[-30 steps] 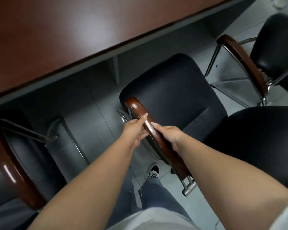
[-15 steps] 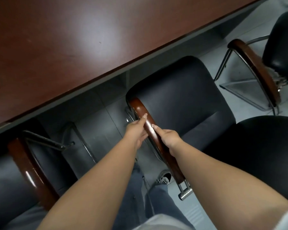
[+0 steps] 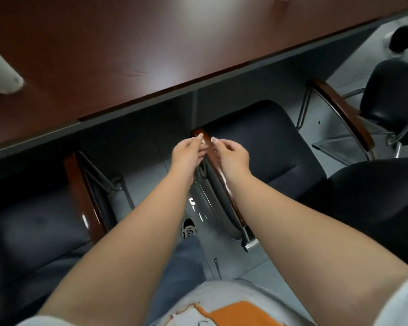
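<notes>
A glossy red-brown table reflected overhead light. Below lay a grey floor; a left chair and a right chair stood alongside.

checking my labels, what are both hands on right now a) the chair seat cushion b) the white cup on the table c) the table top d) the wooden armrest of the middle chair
d: the left hand and right hand pinch the front end of the wooden armrest from either side, below the edge of the table.
</notes>
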Motion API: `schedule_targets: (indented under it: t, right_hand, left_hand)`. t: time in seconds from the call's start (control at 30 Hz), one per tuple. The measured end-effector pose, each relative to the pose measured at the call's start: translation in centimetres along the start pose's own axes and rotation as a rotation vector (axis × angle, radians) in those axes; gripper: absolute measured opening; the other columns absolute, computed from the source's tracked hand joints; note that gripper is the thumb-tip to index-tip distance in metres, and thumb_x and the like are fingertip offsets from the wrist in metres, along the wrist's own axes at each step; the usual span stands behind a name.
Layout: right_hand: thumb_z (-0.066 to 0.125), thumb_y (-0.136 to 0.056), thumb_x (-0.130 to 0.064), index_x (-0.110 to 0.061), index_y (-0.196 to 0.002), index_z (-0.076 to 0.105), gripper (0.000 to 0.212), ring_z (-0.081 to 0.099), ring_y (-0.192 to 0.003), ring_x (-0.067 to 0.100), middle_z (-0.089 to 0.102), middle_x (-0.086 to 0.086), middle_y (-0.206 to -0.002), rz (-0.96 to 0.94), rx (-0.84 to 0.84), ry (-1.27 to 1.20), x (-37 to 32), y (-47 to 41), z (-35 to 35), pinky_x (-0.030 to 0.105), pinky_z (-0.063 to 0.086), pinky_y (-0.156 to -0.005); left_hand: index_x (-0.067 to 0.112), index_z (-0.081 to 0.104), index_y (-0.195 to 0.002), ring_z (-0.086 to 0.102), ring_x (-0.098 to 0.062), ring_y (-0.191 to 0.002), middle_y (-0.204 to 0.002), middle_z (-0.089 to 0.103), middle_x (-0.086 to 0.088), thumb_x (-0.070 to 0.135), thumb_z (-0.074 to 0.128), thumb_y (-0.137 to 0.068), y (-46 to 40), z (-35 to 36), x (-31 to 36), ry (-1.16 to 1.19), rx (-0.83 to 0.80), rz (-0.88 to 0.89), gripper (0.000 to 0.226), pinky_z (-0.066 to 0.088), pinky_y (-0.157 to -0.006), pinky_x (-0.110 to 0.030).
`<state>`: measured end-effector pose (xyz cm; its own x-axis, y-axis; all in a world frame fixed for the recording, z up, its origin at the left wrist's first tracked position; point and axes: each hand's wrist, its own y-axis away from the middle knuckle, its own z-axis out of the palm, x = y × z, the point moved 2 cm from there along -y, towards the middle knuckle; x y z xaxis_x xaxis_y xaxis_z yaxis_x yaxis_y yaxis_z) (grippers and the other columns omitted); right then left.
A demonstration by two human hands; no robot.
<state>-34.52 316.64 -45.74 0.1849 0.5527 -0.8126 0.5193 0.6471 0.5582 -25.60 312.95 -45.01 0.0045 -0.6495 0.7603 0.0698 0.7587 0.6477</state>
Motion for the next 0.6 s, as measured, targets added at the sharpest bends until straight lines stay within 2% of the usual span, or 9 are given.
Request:
schedule_targets:
  t: [0.1,0.2,0.37,0.47,0.53,0.6]
  right_hand:
    - [0.064,-0.087,-0.026,-0.013,-0.099,0.069,0.018,0.064,-0.097,0.018,0.07,0.004,-0.098,-0.132,-0.047,-0.062,0.3,4.4,-1.9,0.038,0.052,-0.092]
    - [0.064,-0.086,-0.025,-0.011,-0.096,0.069,0.017,0.066,-0.096,0.021,0.07,0.007,-0.097,-0.215,-0.098,-0.132,0.6,8.8,-4.0,0.04,0.053,-0.091]
    - [0.062,-0.088,-0.025,-0.012,-0.096,0.067,0.015,0.064,-0.091,0.014,0.068,0.004,-0.096,-0.383,-0.166,-0.159,0.3,17.4,-9.6,0.026,0.054,-0.083]
    - [0.063,-0.088,-0.02,-0.015,-0.087,0.064,0.005,0.063,-0.077,0.006,0.065,-0.001,-0.084,-0.454,-0.186,-0.226,-0.5,21.3,-12.3,0.017,0.053,-0.072]
    - [0.062,-0.089,-0.014,-0.008,-0.089,0.063,0.006,0.061,-0.061,-0.001,0.062,-0.001,-0.076,-0.483,-0.206,-0.305,-1.2,23.6,-13.8,0.011,0.05,-0.058]
    - [0.062,-0.089,-0.012,-0.006,-0.089,0.062,0.006,0.059,-0.055,-0.003,0.061,0.0,-0.074,-0.516,-0.198,-0.367,-2.0,25.7,-15.4,0.011,0.048,-0.054]
  left_hand:
    - [0.021,0.06,-0.092,0.066,-0.011,-0.09,-0.094,0.068,-0.002,0.027,0.054,-0.093,5.6,-0.2,-1.0,0.061,0.021,0.118,0.009,0.053,-0.085,-0.026]
    - [0.022,0.06,-0.091,0.066,-0.012,-0.09,-0.095,0.068,-0.002,0.026,0.053,-0.093,11.2,-0.4,-1.7,0.09,0.029,0.235,0.009,0.054,-0.081,-0.024]
    - [0.02,0.061,-0.093,0.064,-0.011,-0.086,-0.093,0.067,-0.003,0.027,0.053,-0.094,21.1,-0.1,-4.3,0.064,-0.006,0.357,0.011,0.055,-0.078,-0.022]
    - [0.015,0.062,-0.099,0.065,-0.013,-0.085,-0.092,0.067,-0.004,0.027,0.053,-0.093,25.2,0.6,-4.3,0.085,-0.053,0.415,0.016,0.054,-0.075,-0.022]
    - [0.013,0.062,-0.099,0.064,-0.015,-0.084,-0.091,0.067,-0.006,0.027,0.054,-0.093,27.4,1.3,-3.9,0.099,-0.097,0.453,0.017,0.051,-0.072,-0.022]
    - [0.014,0.062,-0.098,0.065,-0.015,-0.083,-0.088,0.068,-0.005,0.028,0.055,-0.092,29.6,1.8,-3.4,0.099,-0.132,0.498,0.017,0.05,-0.071,-0.023]
